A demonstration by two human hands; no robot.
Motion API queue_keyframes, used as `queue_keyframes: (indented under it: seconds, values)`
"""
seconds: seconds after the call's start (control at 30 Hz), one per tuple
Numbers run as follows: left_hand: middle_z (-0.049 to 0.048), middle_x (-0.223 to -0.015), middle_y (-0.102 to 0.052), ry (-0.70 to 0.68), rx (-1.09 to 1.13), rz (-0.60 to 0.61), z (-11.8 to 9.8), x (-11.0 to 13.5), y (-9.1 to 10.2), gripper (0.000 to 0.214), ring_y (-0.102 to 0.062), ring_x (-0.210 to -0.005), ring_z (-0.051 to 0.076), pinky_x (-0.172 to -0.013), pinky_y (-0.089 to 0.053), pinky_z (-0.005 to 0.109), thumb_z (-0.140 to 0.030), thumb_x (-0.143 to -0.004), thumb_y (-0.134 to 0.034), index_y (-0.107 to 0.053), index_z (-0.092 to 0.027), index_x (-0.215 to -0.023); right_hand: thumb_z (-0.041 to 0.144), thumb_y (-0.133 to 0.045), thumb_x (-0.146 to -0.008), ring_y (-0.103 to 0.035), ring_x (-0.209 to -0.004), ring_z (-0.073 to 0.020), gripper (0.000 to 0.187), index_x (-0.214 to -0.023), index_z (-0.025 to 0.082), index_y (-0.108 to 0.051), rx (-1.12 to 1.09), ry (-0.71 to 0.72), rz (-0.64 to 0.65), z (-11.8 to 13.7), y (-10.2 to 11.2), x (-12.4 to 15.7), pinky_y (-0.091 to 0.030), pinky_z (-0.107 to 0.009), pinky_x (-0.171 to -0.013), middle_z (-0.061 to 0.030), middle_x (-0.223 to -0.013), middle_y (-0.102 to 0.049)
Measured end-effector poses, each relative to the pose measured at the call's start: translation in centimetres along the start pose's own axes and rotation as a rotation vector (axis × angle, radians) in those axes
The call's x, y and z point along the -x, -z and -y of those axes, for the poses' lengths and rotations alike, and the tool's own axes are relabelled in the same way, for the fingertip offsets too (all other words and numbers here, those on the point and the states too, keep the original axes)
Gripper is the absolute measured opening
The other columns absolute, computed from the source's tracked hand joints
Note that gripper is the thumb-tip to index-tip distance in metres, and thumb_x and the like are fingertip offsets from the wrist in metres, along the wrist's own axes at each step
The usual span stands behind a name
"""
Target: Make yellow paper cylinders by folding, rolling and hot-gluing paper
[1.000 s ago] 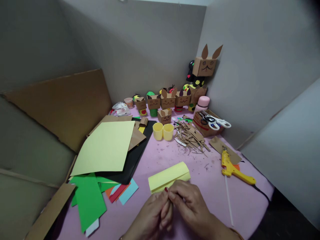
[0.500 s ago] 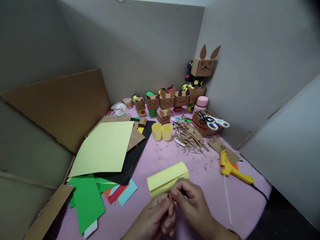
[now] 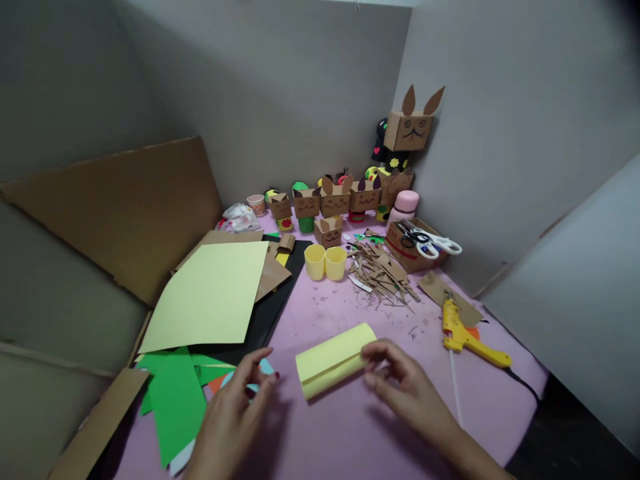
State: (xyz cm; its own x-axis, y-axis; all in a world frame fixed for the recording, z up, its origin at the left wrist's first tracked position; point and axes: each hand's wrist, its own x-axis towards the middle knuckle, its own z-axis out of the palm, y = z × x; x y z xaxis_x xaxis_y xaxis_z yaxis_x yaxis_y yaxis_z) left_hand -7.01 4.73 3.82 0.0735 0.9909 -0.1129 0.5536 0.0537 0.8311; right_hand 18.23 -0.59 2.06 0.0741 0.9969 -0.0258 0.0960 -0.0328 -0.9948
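Observation:
A yellow sheet of paper rolled into a loose tube (image 3: 334,360) lies on the pink tabletop (image 3: 320,440) in front of me, its long edge showing as a seam. To its left, my left hand (image 3: 240,407) hovers with thumb and fingers apart, holding nothing. At the tube's right end is my right hand (image 3: 400,383), fingers curved and spread; the fingertips overlap the paper's edge, and I cannot tell if they touch it. Two short yellow paper cups (image 3: 315,262) stand side by side beyond the tube.
A yellow glue gun (image 3: 463,337) rests at the right with its cord trailing off. Cardboard scraps (image 3: 383,273) are heaped near a box of scissors (image 3: 415,247). Stacked paper with a pale yellow sheet (image 3: 205,293) fills the left. Cardboard animal figures (image 3: 335,200) line the back.
My hands, pinched together in front of the tube before, have come apart. The left has gone left; the right has moved to the tube's right end. The tube has barely moved.

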Motion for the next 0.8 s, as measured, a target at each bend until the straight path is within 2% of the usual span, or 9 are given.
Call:
queue_keyframes:
  seconds: [0.07,0.1,0.13,0.2,0.3,0.37,0.47,0.63,0.8]
  values:
    - [0.0038,-0.083,-0.066,0.066,0.244,0.065,0.2,0.3,-2.1,0.037,-0.061,-0.077,0.022,-0.065,-0.045,0.029,-0.045,-0.072,-0.062,-0.055,-0.023,-0.101,0.038,-0.062,-0.077,-0.052,-0.079,-0.0177,0.029,-0.099,0.019,-0.058,0.078,0.042,-0.226,-0.5,1.3,-1.1,-0.041,-0.026,-0.065,-0.0049,-0.092,-0.058]
    - [0.0044,-0.087,-0.065,0.114,0.363,0.094,0.3,0.5,-3.1,0.034,-0.061,-0.08,0.022,-0.066,-0.046,0.03,-0.047,-0.074,-0.059,-0.055,-0.022,-0.097,0.04,-0.062,-0.077,-0.052,-0.083,-0.0191,0.029,-0.097,0.019,-0.059,0.095,0.04,-0.291,-0.9,1.8,-1.7,-0.04,-0.026,-0.067,-0.0052,-0.093,-0.059]
    - [0.0041,-0.086,-0.064,0.143,0.454,0.087,0.4,0.7,-4.1,0.034,-0.061,-0.077,0.021,-0.065,-0.047,0.03,-0.05,-0.074,-0.058,-0.055,-0.021,-0.092,0.042,-0.062,-0.077,-0.052,-0.084,-0.0195,0.029,-0.094,0.019,-0.061,0.082,0.016,-0.3,-1.3,2.1,-2.2,-0.039,-0.026,-0.069,-0.0047,-0.091,-0.06]
    - [0.0031,-0.082,-0.063,0.2,0.53,0.056,0.6,1.1,-5.5,0.034,-0.059,-0.076,0.02,-0.066,-0.046,0.03,-0.052,-0.073,-0.058,-0.057,-0.02,-0.087,0.047,-0.06,-0.077,-0.052,-0.077,-0.0181,0.031,-0.086,0.017,-0.064,-0.022,-0.063,-0.207,-2.2,2.1,-3.2,-0.038,-0.026,-0.066,-0.0021,-0.079,-0.06]
    - [0.0047,-0.09,-0.066,0.244,0.613,0.047,0.2,1.4,-6.6,0.032,-0.057,-0.09,0.021,-0.08,-0.043,0.031,-0.048,-0.077,-0.056,-0.063,-0.019,-0.088,0.053,-0.054,-0.079,-0.051,-0.065,-0.0162,0.042,-0.079,0.013,-0.066,-0.142,-0.115,-0.073,-3.1,0.9,-3.9,-0.038,-0.025,-0.061,0.0,-0.064,-0.059]
    - [0.0069,-0.099,-0.068,0.22,0.699,0.107,-0.5,1.1,-6.9,0.033,-0.056,-0.097,0.022,-0.086,-0.041,0.031,-0.044,-0.079,-0.056,-0.065,-0.017,-0.096,0.055,-0.056,-0.077,-0.053,-0.063,-0.0163,0.045,-0.081,0.012,-0.067,-0.215,-0.122,-0.027,-3.3,-0.2,-3.9,-0.04,-0.026,-0.063,-0.0008,-0.064,-0.062]
    - [0.0094,-0.093,-0.072,0.225,0.766,0.19,-1.3,0.4,-7.3,0.038,-0.062,-0.09,0.025,-0.081,-0.044,0.033,-0.039,-0.072,-0.066,-0.066,-0.013,-0.101,0.052,-0.066,-0.069,-0.057,-0.064,-0.0174,0.044,-0.083,0.011,-0.068,-0.307,-0.14,0.03,-3.0,-1.3,-3.6,-0.043,-0.028,-0.066,-0.003,-0.068,-0.066]
    - [0.0107,-0.083,-0.075,0.273,0.784,0.176,-1.3,0.0,-7.6,0.036,-0.066,-0.084,0.028,-0.073,-0.048,0.033,-0.032,-0.065,-0.073,-0.069,-0.01,-0.093,0.045,-0.078,-0.057,-0.06,-0.061,-0.018,0.044,-0.085,0.011,-0.07,-0.483,-0.192,0.082,-2.4,-1.7,-2.9,-0.045,-0.031,-0.068,-0.0037,-0.066,-0.068]
    - [0.0083,-0.08,-0.076,0.293,0.753,0.137,-0.7,0.0,-6.6,0.03,-0.068,-0.079,0.025,-0.071,-0.049,0.029,-0.031,-0.065,-0.073,-0.07,-0.011,-0.087,0.046,-0.076,-0.06,-0.053,-0.053,-0.0129,0.036,-0.069,0.012,-0.07,-0.444,-0.198,0.01,-2.6,-1.0,-2.7,-0.039,-0.025,-0.058,-0.0004,-0.057,-0.064]
